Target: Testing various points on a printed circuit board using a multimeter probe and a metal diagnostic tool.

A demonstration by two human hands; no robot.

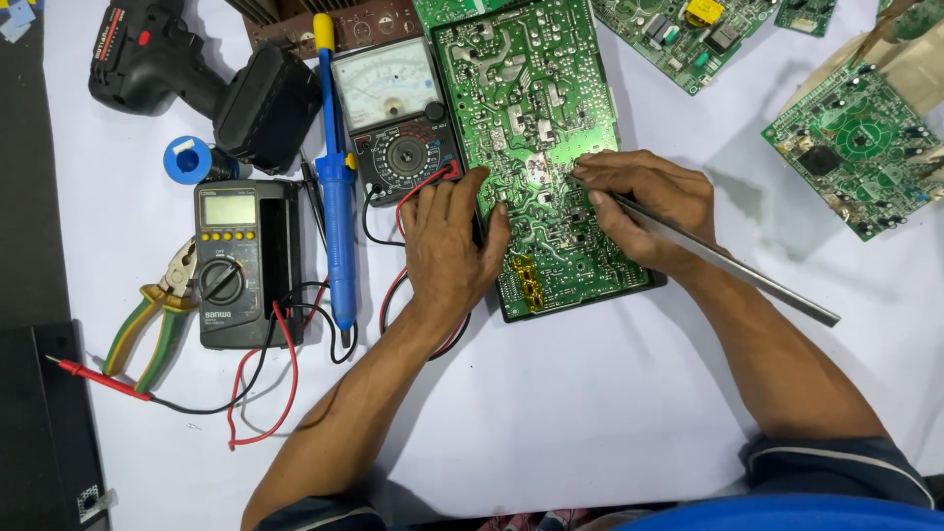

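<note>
**Tweezers on the board**

While the left hand (447, 246) lies flat, fingers spread, on the left edge of the green board (536, 128), the right hand (649, 211) pinches long metal tweezers (728, 265), tip down on the board's middle. That board rests solder side up on the white counter (590, 413), between both hands. Just left of it sits an analog meter (398, 113), its red and black leads running under the left wrist. A blue soldering iron (337, 187) lies beside a grey digital meter (236, 261). Green-handled pliers (157, 320), a solder spool (189, 159) and a black drill (197, 74) lie further left. More boards (855, 147) sit at the right.
</note>
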